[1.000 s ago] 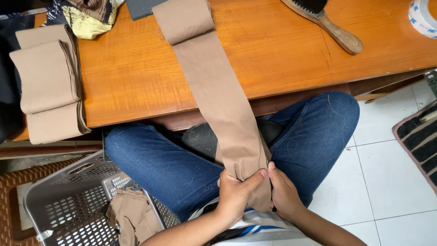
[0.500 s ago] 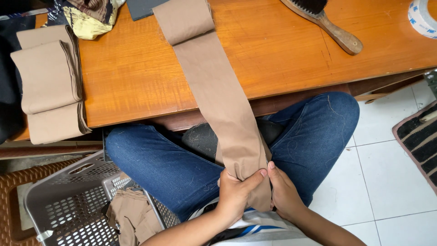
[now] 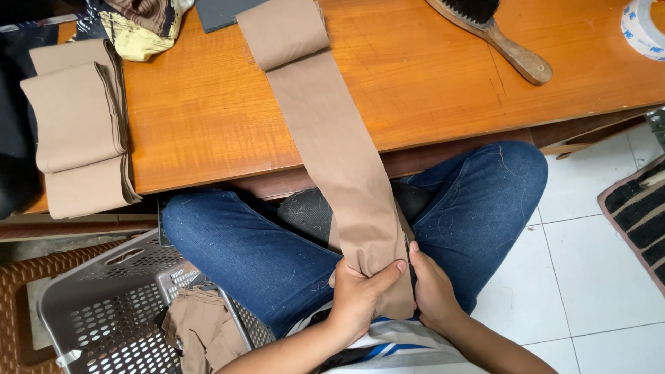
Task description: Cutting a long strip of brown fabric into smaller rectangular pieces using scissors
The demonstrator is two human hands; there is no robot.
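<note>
Left hand point(image 3: 361, 294) and right hand point(image 3: 431, 291) grip pinching tan fabric strip point(image 3: 332, 149), draped over table edge point(image 3: 228, 181)

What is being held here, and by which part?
Both the left hand and right hand grip the near end of the long tan cloth strip.

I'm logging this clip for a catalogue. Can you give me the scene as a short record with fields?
Left hand: grips the near end of the tan strip
Right hand: holds the same end, beside the left
Strip: runs from the lap up across the table, far end folded over
Left of table: folded tan stack
Far right: brush, tape roll
Floor, left: grey basket holding tan cloth
</note>
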